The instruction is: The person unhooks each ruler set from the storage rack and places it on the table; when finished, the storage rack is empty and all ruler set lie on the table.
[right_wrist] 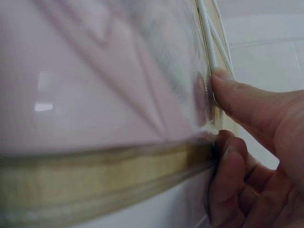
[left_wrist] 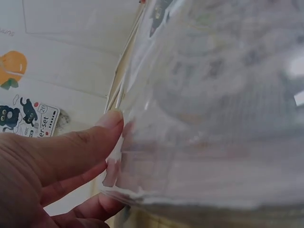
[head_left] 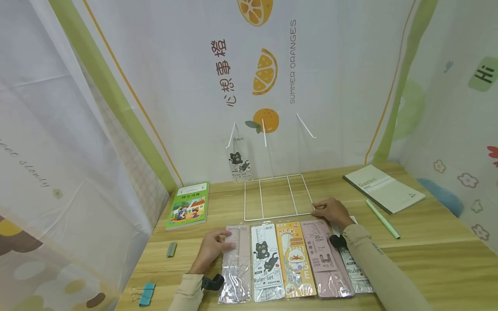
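Observation:
A row of clear-wrapped ruler sets lies on the table: a pink set point(head_left: 236, 263) at left, then a white cat set point(head_left: 266, 263), a yellow duck set point(head_left: 295, 261), and another pink set point(head_left: 324, 261). One more cat set point(head_left: 359, 280) is partly hidden by my right arm. My left hand point(head_left: 213, 247) touches the upper left edge of the leftmost set, thumb and fingers apart. With curled fingers my right hand point(head_left: 335, 211) holds the near right corner of the white wire rack point(head_left: 278, 216). Another cat set point(head_left: 240, 162) hangs from the rack's left prong.
To the left are a green book point(head_left: 188, 206), a small grey-green block point(head_left: 171, 249) and a teal binder clip point(head_left: 147, 294). A notebook point(head_left: 383, 188) and a pale green pen point(head_left: 383, 219) lie to the right. A printed curtain point(head_left: 330, 77) stands behind the table.

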The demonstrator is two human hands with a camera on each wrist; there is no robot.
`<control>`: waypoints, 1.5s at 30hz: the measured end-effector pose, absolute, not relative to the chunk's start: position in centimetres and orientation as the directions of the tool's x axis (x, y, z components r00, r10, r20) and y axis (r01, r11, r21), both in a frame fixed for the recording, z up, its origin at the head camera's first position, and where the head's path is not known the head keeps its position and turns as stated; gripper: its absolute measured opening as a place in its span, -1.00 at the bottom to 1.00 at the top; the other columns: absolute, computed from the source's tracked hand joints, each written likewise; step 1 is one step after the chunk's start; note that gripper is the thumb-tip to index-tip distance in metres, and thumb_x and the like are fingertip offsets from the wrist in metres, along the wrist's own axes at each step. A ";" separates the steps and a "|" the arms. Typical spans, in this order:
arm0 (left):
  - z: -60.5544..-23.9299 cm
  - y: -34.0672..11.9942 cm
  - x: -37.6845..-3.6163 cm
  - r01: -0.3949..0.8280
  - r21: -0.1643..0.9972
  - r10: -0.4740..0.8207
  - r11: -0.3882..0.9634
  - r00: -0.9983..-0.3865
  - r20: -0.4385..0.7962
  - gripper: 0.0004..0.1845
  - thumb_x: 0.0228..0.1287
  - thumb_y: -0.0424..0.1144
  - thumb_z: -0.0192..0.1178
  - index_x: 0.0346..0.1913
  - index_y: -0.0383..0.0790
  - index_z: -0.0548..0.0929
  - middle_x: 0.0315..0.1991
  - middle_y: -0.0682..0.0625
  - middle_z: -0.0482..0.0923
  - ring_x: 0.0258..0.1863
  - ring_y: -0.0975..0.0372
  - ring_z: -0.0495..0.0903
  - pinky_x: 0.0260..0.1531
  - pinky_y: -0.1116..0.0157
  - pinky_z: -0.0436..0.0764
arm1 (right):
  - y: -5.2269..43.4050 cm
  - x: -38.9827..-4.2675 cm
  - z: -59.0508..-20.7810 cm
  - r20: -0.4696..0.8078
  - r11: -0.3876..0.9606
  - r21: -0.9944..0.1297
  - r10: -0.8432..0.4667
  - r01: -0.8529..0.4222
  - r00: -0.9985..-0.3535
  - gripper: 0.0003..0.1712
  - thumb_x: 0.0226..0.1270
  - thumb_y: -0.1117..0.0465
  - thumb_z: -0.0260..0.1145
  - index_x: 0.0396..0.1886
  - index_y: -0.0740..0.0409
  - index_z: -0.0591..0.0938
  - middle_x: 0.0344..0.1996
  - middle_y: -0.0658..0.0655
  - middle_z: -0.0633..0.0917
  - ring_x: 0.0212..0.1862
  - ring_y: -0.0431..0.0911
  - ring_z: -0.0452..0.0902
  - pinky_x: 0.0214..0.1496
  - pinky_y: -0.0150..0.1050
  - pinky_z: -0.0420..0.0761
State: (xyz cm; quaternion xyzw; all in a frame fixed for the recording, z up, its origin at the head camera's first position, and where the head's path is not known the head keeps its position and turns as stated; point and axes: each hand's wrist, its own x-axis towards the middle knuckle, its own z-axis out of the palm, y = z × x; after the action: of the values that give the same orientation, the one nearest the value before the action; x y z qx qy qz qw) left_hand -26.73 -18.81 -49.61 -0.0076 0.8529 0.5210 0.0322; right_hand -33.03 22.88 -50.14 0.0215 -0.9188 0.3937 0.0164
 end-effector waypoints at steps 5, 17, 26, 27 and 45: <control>-49.7 -18.6 -26.6 0.030 0.852 0.043 0.523 -0.999 0.009 -0.56 -0.03 -0.43 0.51 -0.01 -0.44 0.70 -0.53 0.01 0.40 -0.56 0.25 0.34 -0.61 0.41 0.31 | 22.8 -33.0 -50.1 0.050 0.693 -0.719 -0.031 -0.058 -0.998 -0.48 0.22 0.09 0.51 0.12 0.26 0.70 0.13 0.40 0.64 0.20 0.36 0.51 0.12 0.22 0.50; -49.8 -18.6 -26.8 0.064 0.796 0.069 0.602 -0.997 0.028 -0.60 -0.02 -0.40 0.54 -0.06 -0.40 0.72 -0.50 0.02 0.37 -0.48 0.22 0.33 -0.52 0.36 0.32 | 22.9 -33.4 -50.6 0.013 0.663 -0.749 -0.012 -0.017 -1.000 -0.46 0.22 0.07 0.51 0.14 0.23 0.69 0.18 0.38 0.62 0.28 0.36 0.44 0.22 0.24 0.44; -49.1 -18.4 -27.3 0.026 0.832 0.036 0.554 -0.999 0.007 -0.60 0.05 -0.44 0.48 0.00 -0.42 0.70 -0.49 0.02 0.36 -0.51 0.24 0.32 -0.57 0.40 0.30 | 22.9 -33.4 -50.6 0.044 0.675 -0.735 -0.038 -0.058 -0.998 -0.47 0.23 0.06 0.50 0.13 0.24 0.69 0.16 0.39 0.63 0.26 0.37 0.46 0.17 0.23 0.47; -48.9 -18.2 -27.6 0.021 0.840 0.026 0.542 -1.000 0.008 -0.61 0.07 -0.44 0.46 0.01 -0.42 0.70 -0.50 0.02 0.36 -0.53 0.24 0.31 -0.58 0.40 0.30 | 22.9 -33.4 -50.6 0.043 0.673 -0.738 -0.036 -0.056 -0.998 -0.47 0.23 0.06 0.50 0.13 0.24 0.69 0.16 0.39 0.63 0.26 0.36 0.46 0.18 0.22 0.47; -46.4 -15.7 -38.7 0.135 0.946 -0.129 0.294 -0.975 0.180 -0.62 0.44 -0.23 0.21 0.26 -0.22 0.61 0.08 -0.21 0.57 -0.45 0.24 0.43 -0.46 0.33 0.44 | 23.2 -33.6 -51.0 0.046 0.657 -0.753 -0.009 -0.040 -0.999 -0.49 0.18 0.07 0.54 0.09 0.20 0.72 0.10 0.37 0.68 0.09 0.25 0.61 0.07 0.13 0.55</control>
State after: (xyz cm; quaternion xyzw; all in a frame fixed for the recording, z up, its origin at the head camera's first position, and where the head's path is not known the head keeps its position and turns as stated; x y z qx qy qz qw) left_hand -38.70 -15.67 -46.36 0.0019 0.7966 0.5942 -0.1114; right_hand -33.61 23.17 -50.96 0.0135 -0.9100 0.4139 0.0191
